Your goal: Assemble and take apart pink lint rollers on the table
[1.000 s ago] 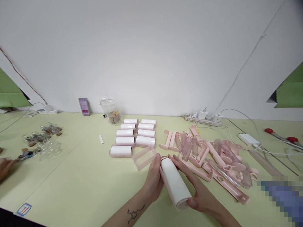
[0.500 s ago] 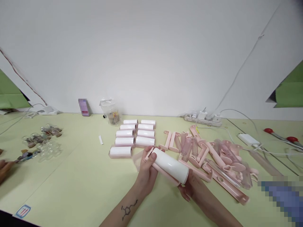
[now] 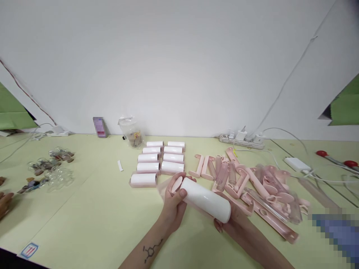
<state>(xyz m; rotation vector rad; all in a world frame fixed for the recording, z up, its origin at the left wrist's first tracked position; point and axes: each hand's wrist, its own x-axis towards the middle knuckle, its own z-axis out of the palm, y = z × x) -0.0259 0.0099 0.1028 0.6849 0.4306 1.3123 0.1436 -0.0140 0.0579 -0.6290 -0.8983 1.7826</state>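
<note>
A white roll lies tilted between my hands, above the front of the table, with a pink holder around its left end and along its underside. My left hand grips the roll and holder at the left end, thumb on the white surface. Around the lower right end is my right hand, its fingers partly hidden beneath the roll. Beyond my hands, several white rolls in pink holders lie in two columns. To the right is a pile of pink holder parts and clear pinkish covers.
Small glass bottles lie at the left, near another person's hand. A plastic bag and a phone are by the wall. A power strip, a white adapter and cables lie at the right.
The white roll has shifted slightly right and turned, showing its right end further from the holder. The pink round end piece shows more at my left hand. My right hand has moved slightly right.
</note>
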